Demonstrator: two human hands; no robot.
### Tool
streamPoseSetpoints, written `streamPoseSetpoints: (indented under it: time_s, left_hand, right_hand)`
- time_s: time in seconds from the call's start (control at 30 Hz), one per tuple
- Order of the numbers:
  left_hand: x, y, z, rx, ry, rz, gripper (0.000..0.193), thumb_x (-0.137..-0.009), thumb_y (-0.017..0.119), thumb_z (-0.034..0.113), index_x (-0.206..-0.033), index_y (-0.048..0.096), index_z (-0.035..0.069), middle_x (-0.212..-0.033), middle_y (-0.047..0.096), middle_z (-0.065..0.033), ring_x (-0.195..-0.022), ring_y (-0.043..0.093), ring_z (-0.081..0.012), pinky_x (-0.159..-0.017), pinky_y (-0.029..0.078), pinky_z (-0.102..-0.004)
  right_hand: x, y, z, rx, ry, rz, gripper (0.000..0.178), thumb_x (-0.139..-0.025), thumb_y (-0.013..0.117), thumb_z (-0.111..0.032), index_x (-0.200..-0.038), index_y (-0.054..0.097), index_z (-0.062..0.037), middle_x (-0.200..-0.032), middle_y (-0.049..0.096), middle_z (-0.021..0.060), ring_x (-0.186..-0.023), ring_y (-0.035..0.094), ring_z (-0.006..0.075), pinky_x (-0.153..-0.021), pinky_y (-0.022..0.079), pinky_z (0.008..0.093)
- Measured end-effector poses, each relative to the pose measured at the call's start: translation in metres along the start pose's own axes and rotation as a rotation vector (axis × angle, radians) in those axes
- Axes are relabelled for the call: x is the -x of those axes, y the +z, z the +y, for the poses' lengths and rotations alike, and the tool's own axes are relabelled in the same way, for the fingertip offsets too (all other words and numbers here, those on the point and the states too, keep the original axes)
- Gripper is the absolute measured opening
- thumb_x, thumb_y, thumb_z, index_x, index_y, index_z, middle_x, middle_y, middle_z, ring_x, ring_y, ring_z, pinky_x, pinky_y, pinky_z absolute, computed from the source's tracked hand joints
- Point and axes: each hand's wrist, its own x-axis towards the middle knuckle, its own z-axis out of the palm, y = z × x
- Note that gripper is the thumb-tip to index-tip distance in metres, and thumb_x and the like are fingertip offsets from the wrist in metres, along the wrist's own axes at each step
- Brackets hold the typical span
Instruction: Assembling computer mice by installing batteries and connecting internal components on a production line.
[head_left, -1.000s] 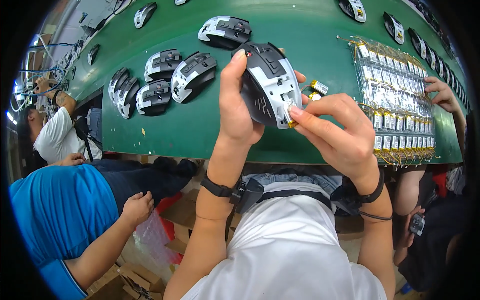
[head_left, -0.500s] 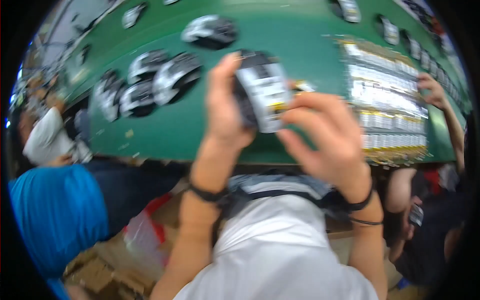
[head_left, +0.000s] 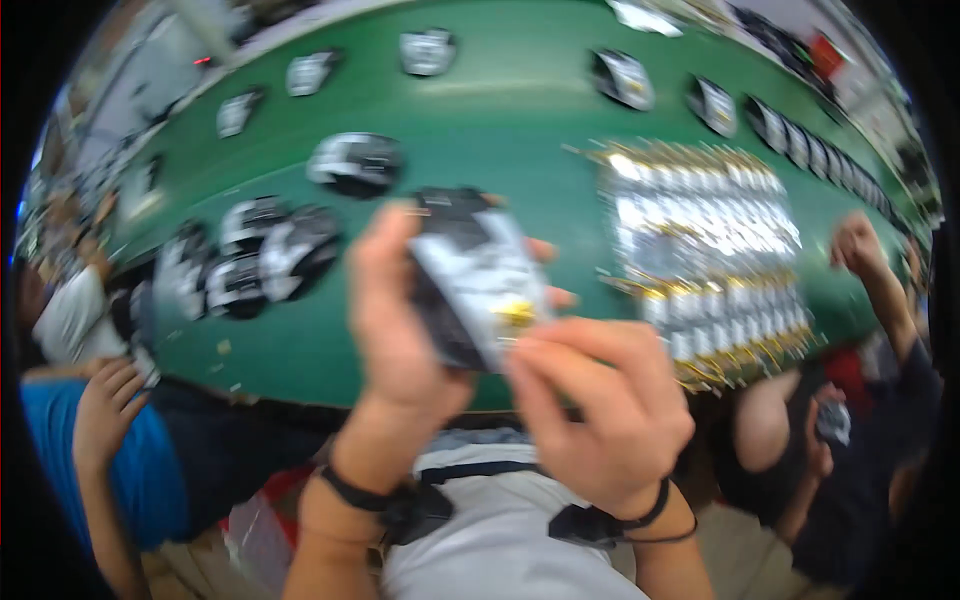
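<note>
My left hand [head_left: 395, 310] grips a black oval shell, shaped like a computer mouse [head_left: 478, 270], around its sides. Its upward side carries a whitish insert and a small yellow patch [head_left: 515, 315] near the lower end. My right hand [head_left: 605, 405] is closed in a pinch at that end, thumb and forefinger against the shell beside the patch. Motion blur hides whether anything small sits between those fingertips. To the left on the green table [head_left: 510, 120] lie several similar shells [head_left: 300, 250], with one more [head_left: 355, 165] slightly apart.
On the right lie rows of silver pouches with yellow ends [head_left: 705, 240], apparently small battery cells. Similar shells [head_left: 712, 105] line the far side. A co-worker's hand [head_left: 858, 245] hovers at the right. Another person's hand [head_left: 108, 410] is at the left, by a blue garment [head_left: 100, 500].
My view has shifted, so the table sits lower. Both hands and the held shell now appear lower and further left. The co-worker's hand at right has moved away from the silver pouches.
</note>
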Motion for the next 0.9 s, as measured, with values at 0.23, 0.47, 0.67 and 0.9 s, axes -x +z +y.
streamPoseSetpoints:
  time_s: [0.23,0.47,0.67,0.9]
  left_hand:
    - [0.003,-0.015,-0.005,0.079,0.086,0.056,0.061,-0.091,0.039,0.055,-0.114,0.056,0.002,-0.097,0.066,-0.0227,-0.082,0.067,-0.0367,-0.076,0.056,-0.0455]
    - [0.001,-0.038,0.009,-0.029,0.023,-0.035,0.047,-0.097,0.039,0.048,-0.1,0.057,0.004,-0.091,0.067,-0.0135,-0.08,0.067,-0.0211,-0.073,0.055,-0.0326]
    - [-0.005,-0.05,0.004,-0.108,0.002,-0.008,0.051,-0.096,0.035,0.048,-0.11,0.054,0.003,-0.093,0.067,-0.0208,-0.077,0.069,-0.0302,-0.068,0.059,-0.0393]
    - [-0.007,-0.035,0.0,-0.042,0.257,-0.004,0.057,-0.096,0.031,0.053,-0.119,0.051,0.004,-0.097,0.065,-0.0225,-0.08,0.069,-0.035,-0.071,0.058,-0.043]
  right_hand:
    - [0.004,0.01,0.005,-0.038,0.016,-0.098,0.031,-0.068,0.074,0.005,-0.098,0.072,-0.0034,-0.099,0.062,0.0092,-0.082,0.059,0.0262,-0.067,0.05,0.032]
    - [-0.016,0.002,0.02,0.004,-0.197,-0.367,0.026,-0.066,0.073,0.007,-0.089,0.068,-0.0032,-0.098,0.061,0.0087,-0.08,0.063,0.0256,-0.067,0.052,0.0352]
    - [-0.018,0.003,0.022,0.027,-0.208,-0.439,0.024,-0.067,0.073,0.005,-0.088,0.065,-0.0029,-0.091,0.058,0.008,-0.075,0.061,0.0239,-0.062,0.049,0.035]
    - [-0.012,0.019,0.022,-0.313,0.298,-0.191,0.009,-0.079,0.071,0.0,-0.084,0.064,0.0021,-0.074,0.064,0.0109,-0.066,0.061,0.0164,-0.061,0.048,0.0264]
